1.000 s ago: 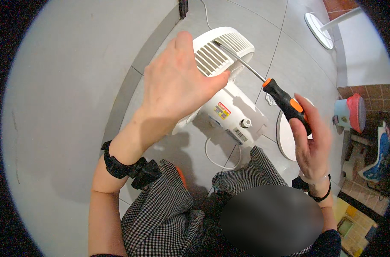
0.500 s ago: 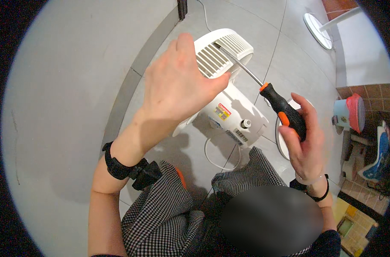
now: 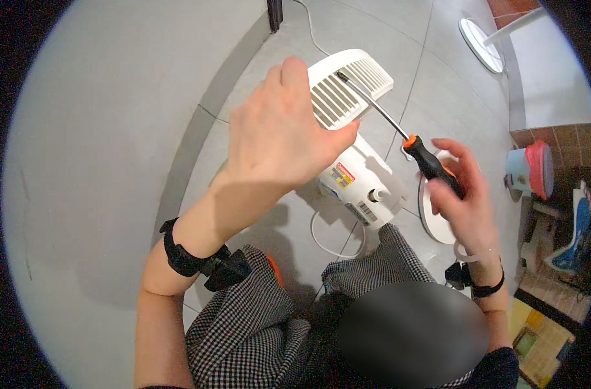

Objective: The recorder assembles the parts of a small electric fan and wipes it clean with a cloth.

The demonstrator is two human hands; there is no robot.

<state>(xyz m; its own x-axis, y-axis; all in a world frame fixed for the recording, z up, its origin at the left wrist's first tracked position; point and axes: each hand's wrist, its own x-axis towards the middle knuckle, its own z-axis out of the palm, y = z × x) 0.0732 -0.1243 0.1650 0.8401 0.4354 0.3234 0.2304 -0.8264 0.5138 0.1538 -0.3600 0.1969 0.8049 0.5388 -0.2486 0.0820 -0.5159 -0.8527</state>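
Screwdriver handle [image 3: 431, 164] right of appliance [image 3: 366, 162]

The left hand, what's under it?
Part of a white machine. Its slots show just beside the left hand, and its body shows past the thumb. The bit right under the palm is covered, so I can't see it.

Single view: left one of two side-by-side fisheye cameras on person's head. Looks steeply down and forward, over checked trousers [image 3: 243, 311], toward tiled floor [image 3: 373, 39]. Near range: left arm [image 3: 159, 337] rises large from lower edge, right arm [image 3: 498, 318] from lower right. White slatted appliance [image 3: 334, 100] close, above centre. Pale wall [image 3: 107, 129] fills left side. Very wide lens: skirting [image 3: 210, 102] bends, dark curved border crops sides.
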